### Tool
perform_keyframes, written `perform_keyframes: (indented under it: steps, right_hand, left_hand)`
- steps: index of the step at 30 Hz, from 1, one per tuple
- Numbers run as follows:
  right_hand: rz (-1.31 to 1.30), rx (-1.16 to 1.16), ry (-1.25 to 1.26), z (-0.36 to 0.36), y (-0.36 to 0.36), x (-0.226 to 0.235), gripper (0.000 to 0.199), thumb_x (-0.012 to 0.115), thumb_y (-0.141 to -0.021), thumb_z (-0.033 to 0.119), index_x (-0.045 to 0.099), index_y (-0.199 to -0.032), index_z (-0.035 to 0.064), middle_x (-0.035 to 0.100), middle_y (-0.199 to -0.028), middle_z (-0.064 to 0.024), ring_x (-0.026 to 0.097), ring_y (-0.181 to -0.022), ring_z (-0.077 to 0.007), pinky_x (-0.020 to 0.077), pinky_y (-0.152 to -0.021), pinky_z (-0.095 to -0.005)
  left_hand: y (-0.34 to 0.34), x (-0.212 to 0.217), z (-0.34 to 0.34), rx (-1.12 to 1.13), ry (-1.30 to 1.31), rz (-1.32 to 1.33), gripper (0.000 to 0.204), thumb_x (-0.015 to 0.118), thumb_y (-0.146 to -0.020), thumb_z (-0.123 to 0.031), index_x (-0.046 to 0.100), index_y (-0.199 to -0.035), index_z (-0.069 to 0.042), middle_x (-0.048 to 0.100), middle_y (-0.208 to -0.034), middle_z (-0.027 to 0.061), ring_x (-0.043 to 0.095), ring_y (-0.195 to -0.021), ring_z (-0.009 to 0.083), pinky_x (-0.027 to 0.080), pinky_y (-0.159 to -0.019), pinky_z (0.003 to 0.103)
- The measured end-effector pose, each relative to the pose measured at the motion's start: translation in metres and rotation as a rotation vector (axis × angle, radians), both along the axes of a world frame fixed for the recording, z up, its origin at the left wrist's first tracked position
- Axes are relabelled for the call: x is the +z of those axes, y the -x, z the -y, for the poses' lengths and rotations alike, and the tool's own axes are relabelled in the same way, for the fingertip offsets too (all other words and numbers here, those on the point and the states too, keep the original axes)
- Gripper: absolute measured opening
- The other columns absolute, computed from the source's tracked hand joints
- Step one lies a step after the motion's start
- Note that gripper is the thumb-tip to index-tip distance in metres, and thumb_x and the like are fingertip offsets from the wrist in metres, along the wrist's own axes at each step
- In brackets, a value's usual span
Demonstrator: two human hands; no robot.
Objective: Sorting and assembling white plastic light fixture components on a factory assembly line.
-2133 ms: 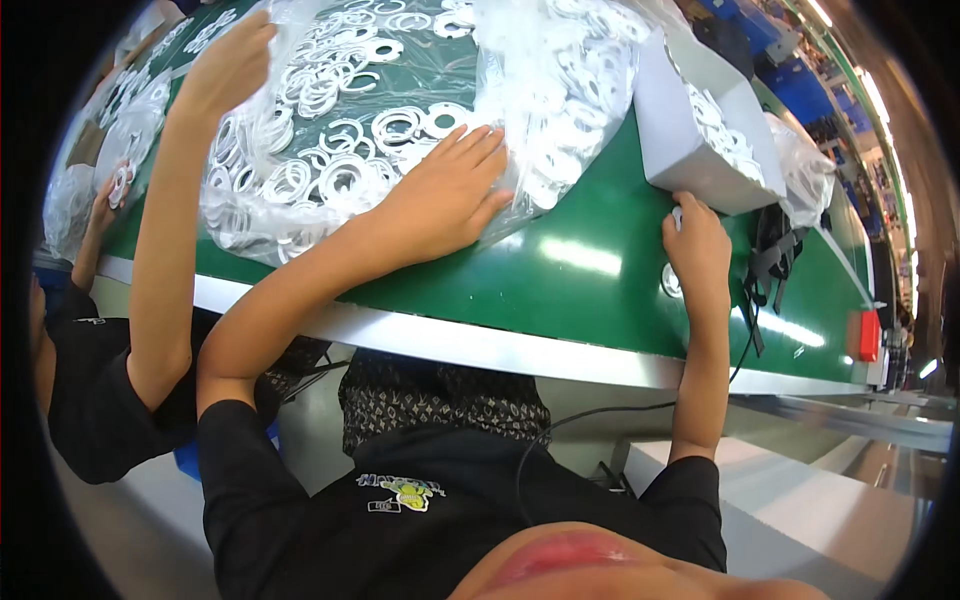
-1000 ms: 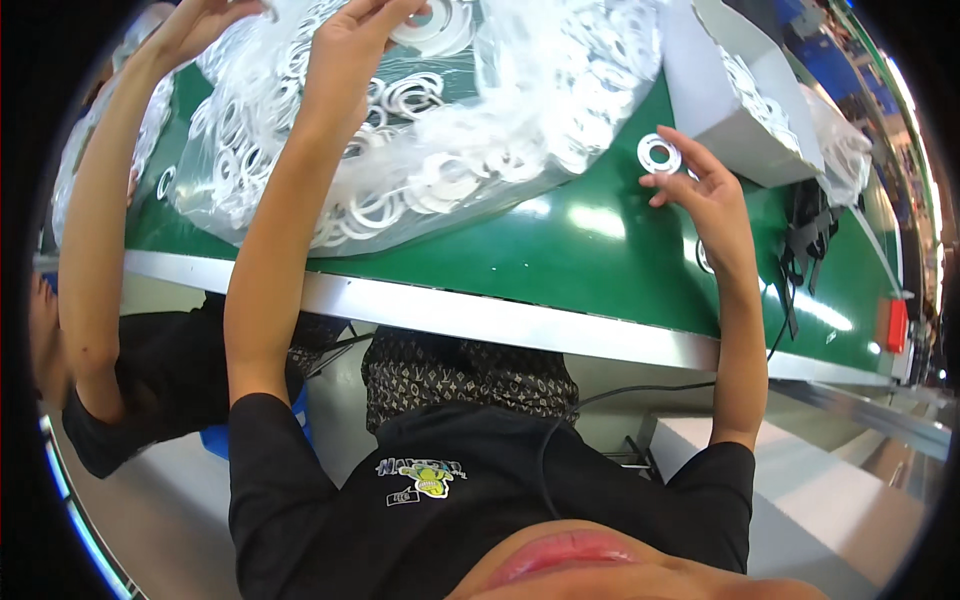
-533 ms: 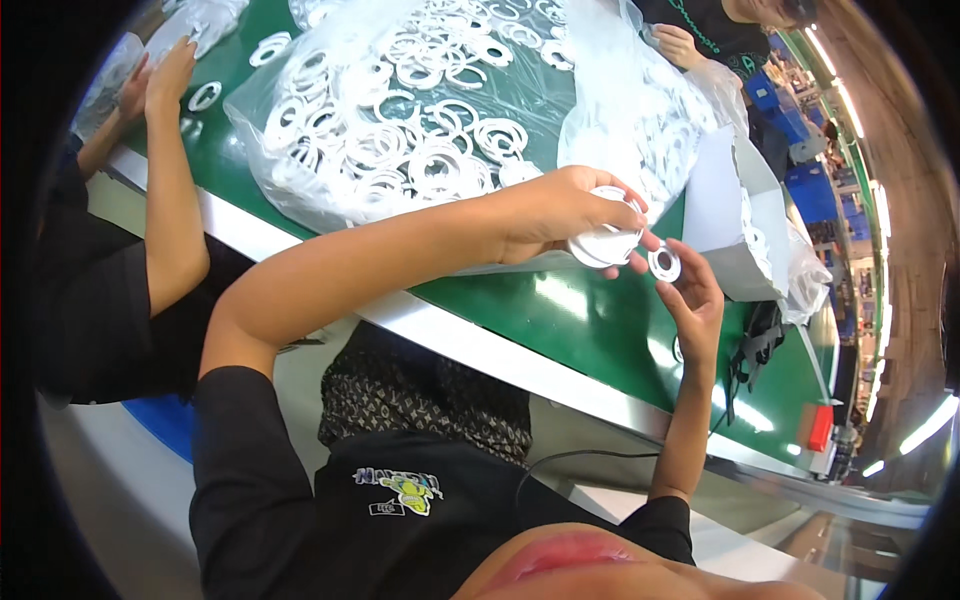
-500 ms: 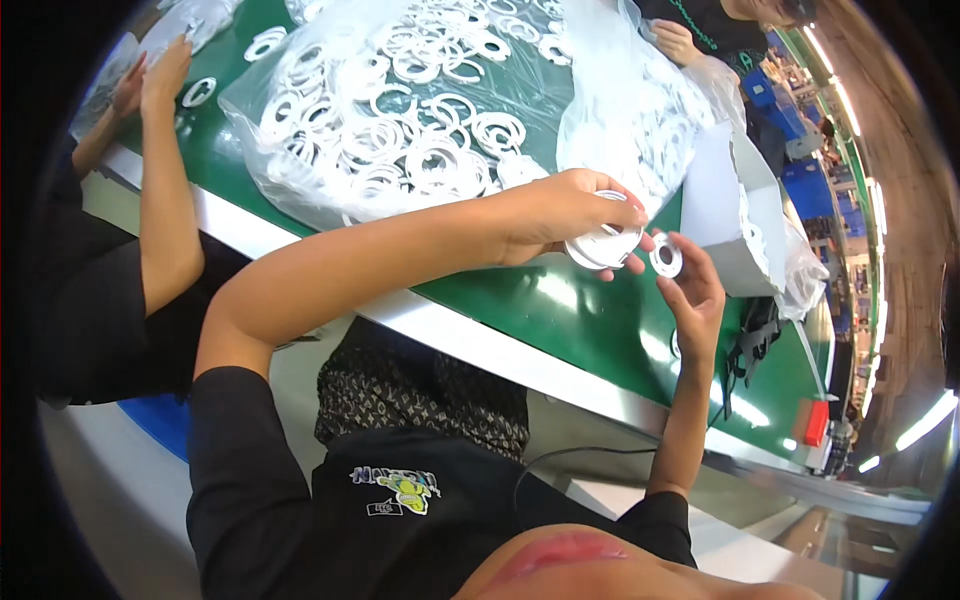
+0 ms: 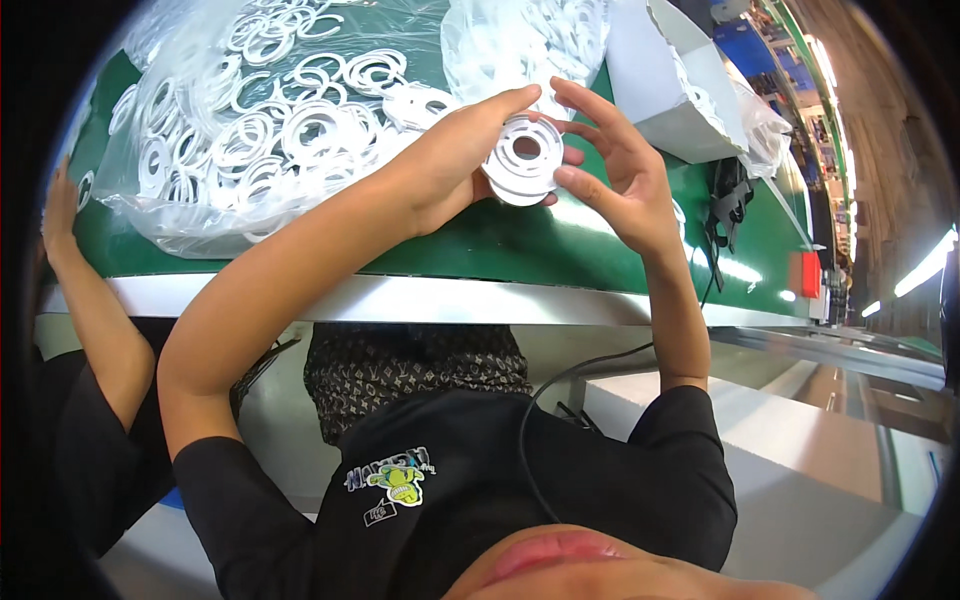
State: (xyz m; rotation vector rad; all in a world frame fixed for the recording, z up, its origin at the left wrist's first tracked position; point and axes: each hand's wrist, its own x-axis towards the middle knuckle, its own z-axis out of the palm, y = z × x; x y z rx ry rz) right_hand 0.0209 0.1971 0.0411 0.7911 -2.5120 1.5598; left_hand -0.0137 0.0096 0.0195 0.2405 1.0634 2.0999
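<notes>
The table (image 5: 600, 265) is green with a shiny pale front edge. A clear bag (image 5: 185, 238) full of white rings (image 5: 315, 130) lies on it. On the right are a white box (image 5: 655, 110), a black strap (image 5: 730, 195) and a red box (image 5: 804, 274). At far left, another person's arm (image 5: 102, 310) reaches over the edge.

The left hand (image 5: 455, 165) is closed around a small white stack (image 5: 518, 188), held up over the table. The right hand (image 5: 630, 185) is close by, fingers spread, thumb at the stack's edge; whether it touches is hard to tell.

The right hand has gone from pinching a small ring to spreading out, and the stack's top now shows a round hole.
</notes>
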Motion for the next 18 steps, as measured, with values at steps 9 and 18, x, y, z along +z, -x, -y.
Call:
perform_keyframes:
  steps: [9,18]
  right_hand:
    - [0.050,-0.136,0.073,0.007,0.015,0.013,0.031,0.058,-0.087,0.003,0.055,-0.116,-0.0040,0.063,-0.107,-0.0128,0.059,-0.102,-0.0186,0.0458,-0.090,-0.0306]
    - [-0.275,0.115,-0.347,0.080,0.096,0.022,0.020,0.061,-0.086,0.013,0.066,-0.101,0.0015,0.069,-0.090,-0.0087,0.066,-0.084,-0.0165,0.0503,-0.077,-0.0279]
  left_hand:
    - [-0.001,0.001,0.012,-0.026,0.049,0.025,0.036,0.044,-0.091,-0.008,0.039,-0.125,0.005,0.059,-0.109,0.0183,0.065,-0.094,0.0261,0.059,-0.072,0.035]
    - [-0.001,-0.018,0.006,-0.144,0.194,-0.228,0.030,0.053,-0.090,-0.009,0.046,-0.115,0.006,0.057,-0.107,0.0148,0.064,-0.088,0.0197,0.059,-0.063,0.029]
